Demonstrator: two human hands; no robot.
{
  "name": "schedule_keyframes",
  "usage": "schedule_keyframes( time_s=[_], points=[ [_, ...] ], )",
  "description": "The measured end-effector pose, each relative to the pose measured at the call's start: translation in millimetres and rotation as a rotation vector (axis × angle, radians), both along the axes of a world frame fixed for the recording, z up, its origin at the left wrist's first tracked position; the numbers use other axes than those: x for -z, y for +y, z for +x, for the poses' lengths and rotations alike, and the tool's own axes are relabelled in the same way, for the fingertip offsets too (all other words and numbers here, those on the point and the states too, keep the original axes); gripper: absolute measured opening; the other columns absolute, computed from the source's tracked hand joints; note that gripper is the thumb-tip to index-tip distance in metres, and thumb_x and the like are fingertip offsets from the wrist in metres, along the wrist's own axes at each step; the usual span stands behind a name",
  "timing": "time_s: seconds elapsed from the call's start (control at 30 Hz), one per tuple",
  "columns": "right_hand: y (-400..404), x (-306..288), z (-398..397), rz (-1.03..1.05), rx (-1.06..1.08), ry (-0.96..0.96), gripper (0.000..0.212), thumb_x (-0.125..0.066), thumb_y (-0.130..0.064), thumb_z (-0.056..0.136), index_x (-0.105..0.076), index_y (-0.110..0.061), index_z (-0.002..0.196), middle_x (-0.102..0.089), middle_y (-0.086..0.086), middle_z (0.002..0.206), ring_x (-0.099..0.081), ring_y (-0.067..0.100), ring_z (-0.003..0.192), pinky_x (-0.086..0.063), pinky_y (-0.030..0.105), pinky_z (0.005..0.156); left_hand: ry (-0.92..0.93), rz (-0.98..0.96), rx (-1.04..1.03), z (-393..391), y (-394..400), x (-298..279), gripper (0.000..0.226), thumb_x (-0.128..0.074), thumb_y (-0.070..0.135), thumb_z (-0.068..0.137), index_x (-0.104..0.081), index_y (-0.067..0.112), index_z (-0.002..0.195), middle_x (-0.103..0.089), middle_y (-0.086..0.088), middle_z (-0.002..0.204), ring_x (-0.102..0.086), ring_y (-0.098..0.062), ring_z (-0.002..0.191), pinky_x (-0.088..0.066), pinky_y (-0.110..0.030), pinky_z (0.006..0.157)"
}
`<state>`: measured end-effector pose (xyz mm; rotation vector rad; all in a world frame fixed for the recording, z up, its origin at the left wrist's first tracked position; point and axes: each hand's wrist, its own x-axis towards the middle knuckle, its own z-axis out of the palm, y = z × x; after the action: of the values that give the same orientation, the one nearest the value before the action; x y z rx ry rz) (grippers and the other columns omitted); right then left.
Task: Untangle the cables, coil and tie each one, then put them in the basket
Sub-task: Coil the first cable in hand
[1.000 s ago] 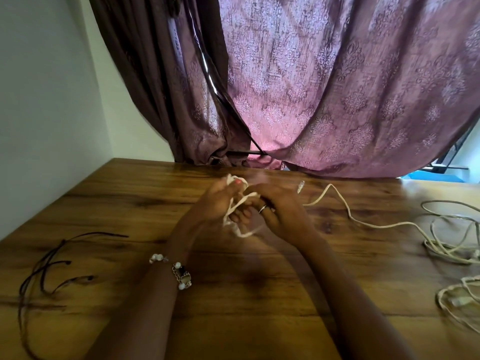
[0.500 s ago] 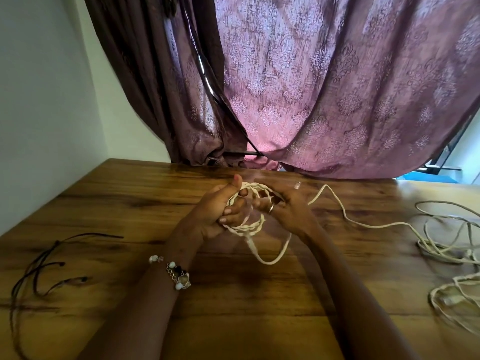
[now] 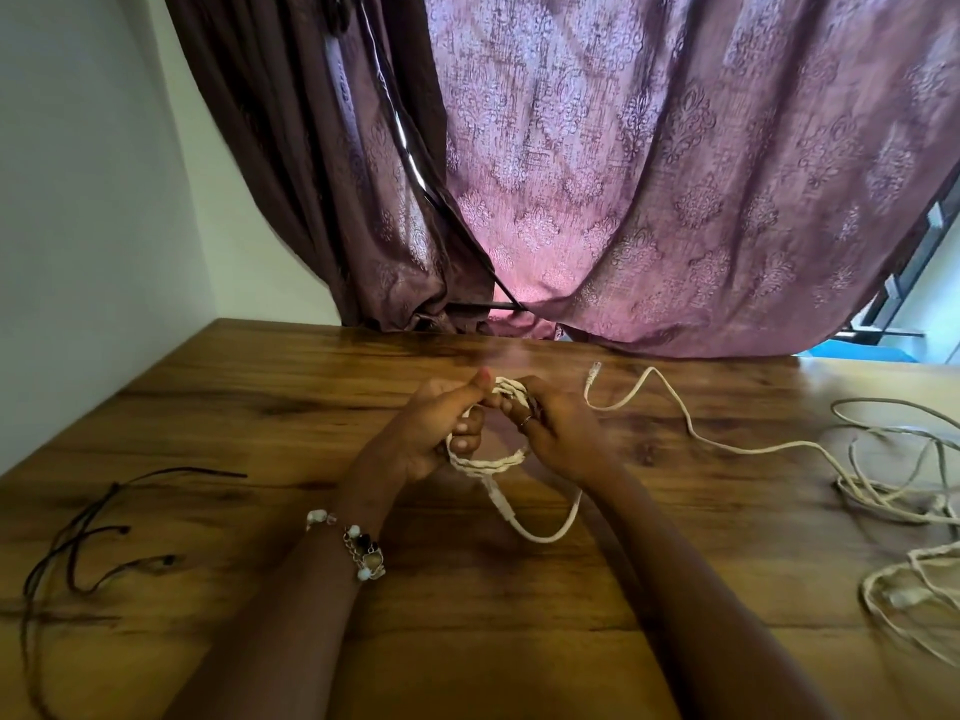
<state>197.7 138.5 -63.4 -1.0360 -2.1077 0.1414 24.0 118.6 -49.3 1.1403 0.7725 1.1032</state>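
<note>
Cables lie on the wooden table (image 3: 260, 407), and the head view, the only one, shows one white cable coil (image 3: 488, 462) held up at the middle of the frame, between both hands. The left hand (image 3: 431, 433) is closed around the coil at its 9 o'clock side, thumb up; the right hand (image 3: 558, 431) pinches the loops at 1 o'clock. A free tail (image 3: 540, 527) hangs down at 6 o'clock. A loose white cable (image 3: 691, 431) runs toward 3 o'clock, to the white tangle (image 3: 893, 491). Black ties (image 3: 88, 537) lie at 8 o'clock. No basket is visible. To finish well, I think the left hand should keep the loops flat while the right wraps the tail tightly around them, so the coil does not spring open.
</note>
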Motion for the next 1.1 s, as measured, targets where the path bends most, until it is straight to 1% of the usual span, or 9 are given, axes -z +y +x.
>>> schedule_keyframes(
  time_s=[0.1,0.23,0.37,0.47,0.63,0.7,0.8,0.9,1.1],
  points=[
    [-0.2,2.0,-1.8,-0.003,0.002,0.011,0.022,-0.048,-0.028,0.093,-0.057,-0.008,0.096,-0.065,0.005,0.072,-0.061,0.026,0.065,-0.049,0.043,0.057,0.047,0.006,-0.032,0.7,-1.2,0.8,0.042,-0.056,0.047,0.079,-0.058,0.005,0.074,-0.029,0.004,0.042,-0.028,-0.007,0.031,-0.024,-0.015,0.036],
    [-1.5,-5.9,-3.3,-0.107,-0.062,0.181,0.02,-0.063,-0.022,0.09,-0.06,-0.013,0.108,-0.062,-0.008,0.081,-0.058,0.003,0.063,-0.044,0.024,0.055,-0.021,-0.039,-0.087,-2.6,0.1,-2.5,0.04,-0.051,0.049,0.083,-0.044,0.011,0.072,-0.029,0.005,0.04,-0.027,-0.006,0.027,-0.022,-0.014,0.035],
    [-5.7,-11.9,5.9,-0.449,-0.094,0.548,0.047,-0.07,0.002,0.082,-0.052,-0.015,0.122,-0.061,0.002,0.093,-0.059,0.007,0.051,-0.04,0.019,0.039,-0.339,-0.149,-0.258,-16.6,7.8,-8.4,0.04,-0.042,0.045,0.096,-0.039,0.017,0.068,-0.025,0.008,0.034,-0.023,-0.003,0.022,-0.024,-0.008,0.033],
    [-8.8,-17.4,12.1,-0.507,-0.176,0.617,0.029,-0.057,0.013,0.086,-0.056,-0.005,0.11,-0.059,0.013,0.081,-0.06,0.013,0.051,-0.05,0.024,0.046,-0.548,-0.193,-0.321,-35.8,12.7,-10.6,0.042,-0.038,0.048,0.097,-0.036,0.021,0.065,-0.025,0.008,0.032,-0.02,-0.004,0.022,-0.021,-0.009,0.034],
    [-14.4,-18.5,9.9,-0.506,-0.257,0.203,0.029,-0.047,0.018,0.089,-0.064,0.008,0.11,-0.069,-0.004,0.08,-0.065,0.0,0.067,-0.052,0.016,0.063,-0.753,-0.171,-0.372,-40.6,10.3,-17.1,0.045,-0.035,0.046,0.099,-0.034,0.021,0.062,-0.026,0.009,0.034,-0.021,-0.005,0.023,-0.019,-0.012,0.029],
    [-13.0,-15.3,7.2,-0.21,-0.238,-0.032,0.035,-0.055,0.014,0.083,-0.069,-0.002,0.11,-0.07,0.002,0.09,-0.064,0.005,0.075,-0.053,0.021,0.068,-0.798,-0.143,-0.361,-38.7,8.5,-19.7,0.046,-0.031,0.047,0.1,-0.033,0.022,0.062,-0.026,0.009,0.034,-0.022,-0.004,0.023,-0.017,-0.013,0.029],
    [-8.2,-9.5,3.6,0.235,-0.172,-0.27,0.02,-0.066,-0.023,0.082,-0.075,-0.015,0.098,-0.064,0.005,0.089,-0.059,0.02,0.079,-0.049,0.03,0.067,-0.827,-0.112,-0.361,-45.1,11.7,-17.7,0.046,-0.026,0.05,0.099,-0.032,0.022,0.063,-0.028,0.008,0.036,-0.024,-0.004,0.025,-0.018,-0.013,0.032],
    [-12.9,-12.9,-4.1,0.172,-0.183,-0.017,0.028,-0.063,-0.037,0.083,-0.076,-0.016,0.095,-0.058,0.003,0.092,-0.054,0.016,0.084,-0.042,0.022,0.069,-0.81,-0.107,-0.324,-49.4,14.3,-15.6,0.047,-0.021,0.053,0.099,-0.031,0.021,0.065,-0.033,0.007,0.041,-0.028,-0.006,0.029,-0.022,-0.012,0.038],
    [-23.6,-11.3,-26.3,-0.177,-0.229,0.436,0.006,-0.073,-0.009,0.08,-0.076,-0.008,0.086,-0.066,-0.01,0.07,-0.06,0.009,0.059,-0.049,0.026,0.057,-0.604,-0.108,-0.252,-20.9,9.4,-18.6,0.049,-0.026,0.048,0.099,-0.051,0.009,0.082,-0.052,0.0,0.058,-0.04,-0.011,0.037,-0.043,-0.017,0.046]
  ],
)
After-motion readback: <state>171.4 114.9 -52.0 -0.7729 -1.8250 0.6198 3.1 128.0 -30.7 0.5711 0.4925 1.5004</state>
